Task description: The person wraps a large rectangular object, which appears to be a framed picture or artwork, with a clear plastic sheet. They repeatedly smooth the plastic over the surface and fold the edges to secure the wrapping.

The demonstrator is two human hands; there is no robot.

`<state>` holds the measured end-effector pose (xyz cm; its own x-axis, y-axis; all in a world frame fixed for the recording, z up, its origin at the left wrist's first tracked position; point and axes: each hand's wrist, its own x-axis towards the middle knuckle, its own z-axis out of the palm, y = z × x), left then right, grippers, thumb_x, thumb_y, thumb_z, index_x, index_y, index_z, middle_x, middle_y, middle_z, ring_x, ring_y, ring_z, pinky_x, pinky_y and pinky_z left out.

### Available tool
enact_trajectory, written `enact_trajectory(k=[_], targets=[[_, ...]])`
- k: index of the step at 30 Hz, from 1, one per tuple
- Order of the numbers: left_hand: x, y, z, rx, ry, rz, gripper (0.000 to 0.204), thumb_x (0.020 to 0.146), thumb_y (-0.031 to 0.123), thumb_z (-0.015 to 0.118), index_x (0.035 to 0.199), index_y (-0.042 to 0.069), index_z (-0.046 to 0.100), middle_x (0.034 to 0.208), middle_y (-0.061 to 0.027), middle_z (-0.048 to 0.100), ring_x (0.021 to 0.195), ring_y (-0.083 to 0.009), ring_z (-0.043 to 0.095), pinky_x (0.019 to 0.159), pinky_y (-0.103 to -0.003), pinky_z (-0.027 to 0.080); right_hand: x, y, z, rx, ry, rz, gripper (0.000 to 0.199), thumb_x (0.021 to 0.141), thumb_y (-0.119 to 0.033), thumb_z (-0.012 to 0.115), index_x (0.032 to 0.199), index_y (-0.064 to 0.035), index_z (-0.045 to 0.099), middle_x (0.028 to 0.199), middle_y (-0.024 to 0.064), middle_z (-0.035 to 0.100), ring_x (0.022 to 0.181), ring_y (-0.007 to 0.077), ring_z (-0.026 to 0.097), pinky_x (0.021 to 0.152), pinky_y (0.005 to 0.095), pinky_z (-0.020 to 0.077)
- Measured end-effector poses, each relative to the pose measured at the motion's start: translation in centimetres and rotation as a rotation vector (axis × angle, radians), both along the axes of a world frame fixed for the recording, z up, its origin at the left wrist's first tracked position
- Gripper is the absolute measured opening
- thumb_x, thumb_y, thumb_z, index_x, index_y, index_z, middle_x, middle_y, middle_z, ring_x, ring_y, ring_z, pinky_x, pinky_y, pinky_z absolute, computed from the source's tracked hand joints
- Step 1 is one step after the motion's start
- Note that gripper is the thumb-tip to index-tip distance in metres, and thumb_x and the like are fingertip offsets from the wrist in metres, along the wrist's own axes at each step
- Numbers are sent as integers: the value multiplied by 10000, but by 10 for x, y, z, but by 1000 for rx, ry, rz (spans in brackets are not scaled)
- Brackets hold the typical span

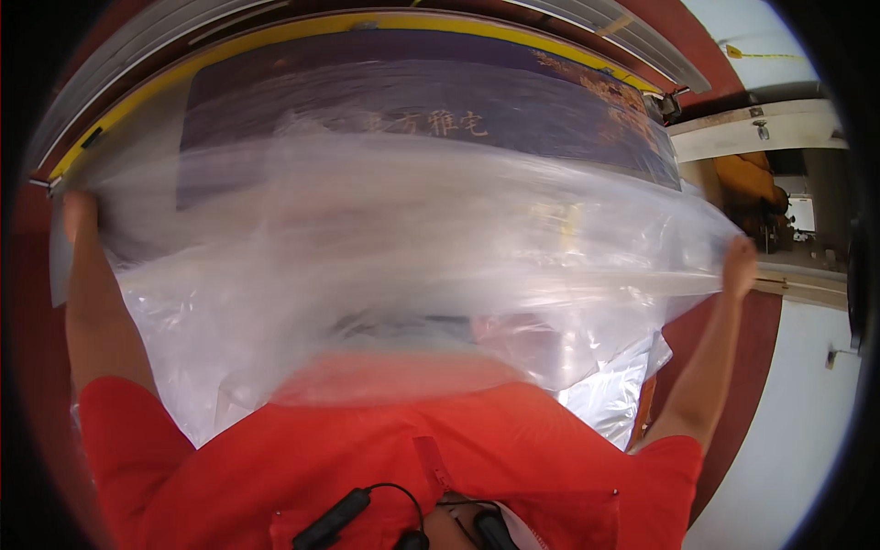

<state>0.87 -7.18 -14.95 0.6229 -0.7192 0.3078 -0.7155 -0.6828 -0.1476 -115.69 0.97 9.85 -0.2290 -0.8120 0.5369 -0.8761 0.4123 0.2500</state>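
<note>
A large clear plastic sheet (403, 220) stretches wide in front of me, blurred by motion. At the far left my left hand (81, 213) is closed on one side of it, arm extended. My right hand (740, 261) grips the opposite side at the far right, also at arm's length. Through and beyond the film shows a dark purple-blue panel (302, 92) with gold lettering and an orange floral pattern at its right. The film's near part hangs close to my red shirt and lies over its front. Individual fingers are smeared.
A curved-looking yellow bar (440, 20) runs behind the panel, with grey metal rails (137, 82) beyond. Shiny crumpled plastic (610, 403) lies below on the right. The floor (747, 367) is dark red. A white-framed opening (788, 133) stands at the right beside a pale wall (797, 412).
</note>
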Motion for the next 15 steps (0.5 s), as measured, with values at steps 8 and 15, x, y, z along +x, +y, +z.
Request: enact_trajectory(k=[8,15], targets=[[-6,48,18,-9,-108,-117,349,799,286,396,959,-13,477,973,-225,509,902,-352,498,768,-413,400,264,-54,-11,133,223,951,536,814,-350,417,1208,-1,315,1220,152,362,1135,324,319,961,376,205],[-52,34,29,-146,80,-78,364,806,285,386,986,-21,469,979,-235,500,914,-389,469,778,-426,379,203,-94,-93,391,-467,305,582,796,-375,443,1210,5,290,1197,189,366,1122,342,317,953,378,212]])
